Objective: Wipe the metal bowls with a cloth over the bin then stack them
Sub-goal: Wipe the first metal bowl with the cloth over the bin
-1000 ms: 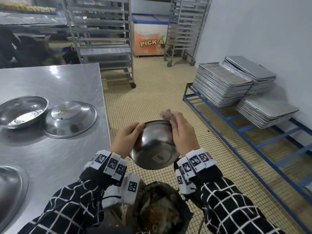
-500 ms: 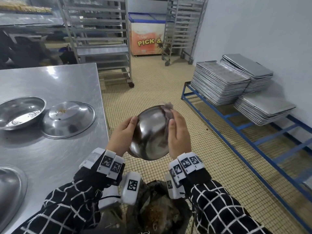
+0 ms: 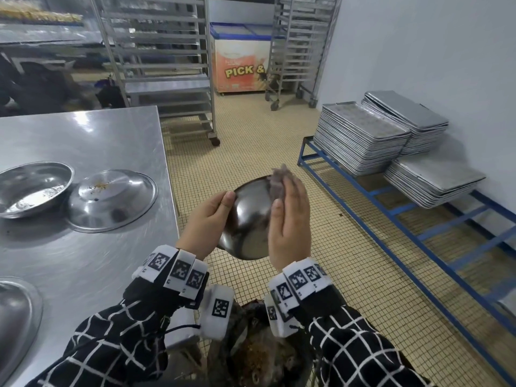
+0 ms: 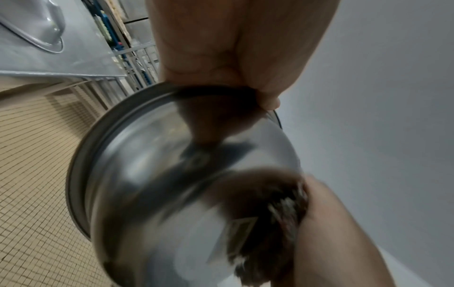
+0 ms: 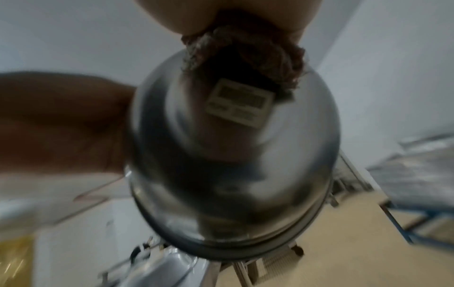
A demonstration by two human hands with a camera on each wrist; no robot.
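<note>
A metal bowl is held tilted, its outside toward me, above the dark bin. My left hand grips its left rim, thumb on the outside, also seen in the left wrist view. My right hand lies flat with straight fingers on the bowl's right side and presses a brownish cloth against it. In the right wrist view the cloth sits bunched beside a label on the bowl's base. In the left wrist view the cloth is pressed against the bowl.
On the steel table at left stand an upright bowl with crumbs, an upturned bowl and part of another. Stacked baking trays rest on a blue rack at right. A wheeled trolley stands behind.
The bowl has been turned and lifted a little, its base swinging from downward toward me. My right hand slid down its right side with the cloth and flattened out.
</note>
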